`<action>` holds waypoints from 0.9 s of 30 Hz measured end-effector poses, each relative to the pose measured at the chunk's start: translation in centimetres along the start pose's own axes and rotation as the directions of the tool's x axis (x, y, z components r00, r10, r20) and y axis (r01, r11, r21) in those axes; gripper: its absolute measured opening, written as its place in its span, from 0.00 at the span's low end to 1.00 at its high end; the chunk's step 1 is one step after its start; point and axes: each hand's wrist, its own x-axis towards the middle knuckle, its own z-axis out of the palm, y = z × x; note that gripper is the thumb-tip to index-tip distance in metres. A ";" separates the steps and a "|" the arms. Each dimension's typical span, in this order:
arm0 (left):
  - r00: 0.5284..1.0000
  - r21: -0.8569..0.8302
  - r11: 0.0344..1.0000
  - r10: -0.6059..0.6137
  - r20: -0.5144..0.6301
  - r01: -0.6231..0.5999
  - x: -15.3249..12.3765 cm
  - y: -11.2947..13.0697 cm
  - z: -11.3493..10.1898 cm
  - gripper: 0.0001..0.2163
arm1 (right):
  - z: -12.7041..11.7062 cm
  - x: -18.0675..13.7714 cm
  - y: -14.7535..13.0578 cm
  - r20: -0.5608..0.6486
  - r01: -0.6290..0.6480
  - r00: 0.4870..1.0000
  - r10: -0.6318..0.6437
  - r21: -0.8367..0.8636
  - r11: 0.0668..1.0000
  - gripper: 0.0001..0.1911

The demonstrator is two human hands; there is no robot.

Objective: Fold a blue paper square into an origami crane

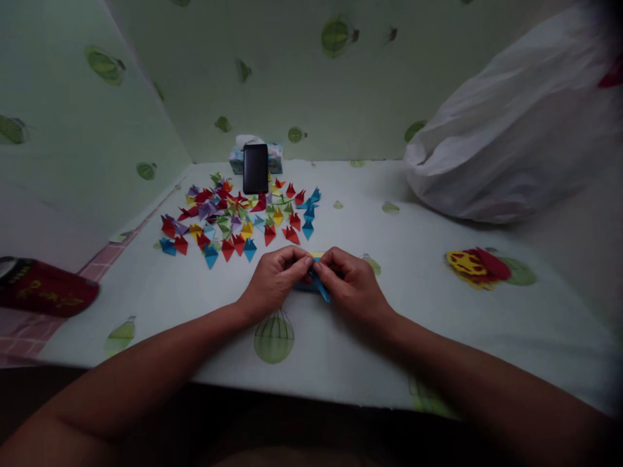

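Between my two hands is a small strip of folded blue paper [322,290], its pointed end angled down to the right. The fingertips of my left hand [273,280] are closed in a pinch at its upper end. My right hand [359,284] grips the same paper with thumb and bent forefinger. Under the fingers lie some flat paper sheets, with a yellow edge [317,255] showing behind and blue in front, mostly covered by my hands. Many folded paper cranes [227,250] in red, blue, yellow, green and purple are spread beyond my left hand.
A dark phone [256,170] leans against a tissue box [276,157] at the back. At right stands a large white plastic bag [501,136], with red and yellow cut-out pieces [468,264] nearer me. On the left a red can [51,290] is by the table edge.
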 end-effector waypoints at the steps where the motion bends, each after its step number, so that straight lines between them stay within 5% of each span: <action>1: 1.000 -0.014 1.000 -0.008 0.007 0.008 0.0 0.0 0.0 0.08 | 0.0 0.0 0.0 0.000 0.003 1.000 -0.003 -0.006 1.000 0.13; 6: 1.000 -0.023 1.000 0.001 -0.002 -0.001 0.1 0.1 -0.2 0.08 | -0.2 0.1 0.2 0.044 -0.023 0.999 0.021 0.059 0.998 0.15; 13: 0.996 0.134 0.988 0.082 -0.036 -0.076 0.1 0.2 -0.3 0.07 | 0.0 0.1 0.2 0.208 -0.264 0.958 0.197 0.373 0.890 0.16; 27: 0.978 0.346 0.922 0.200 -0.049 -0.172 0.0 0.3 -0.4 0.07 | -0.1 0.1 0.1 0.261 -0.276 0.948 0.184 0.383 0.882 0.13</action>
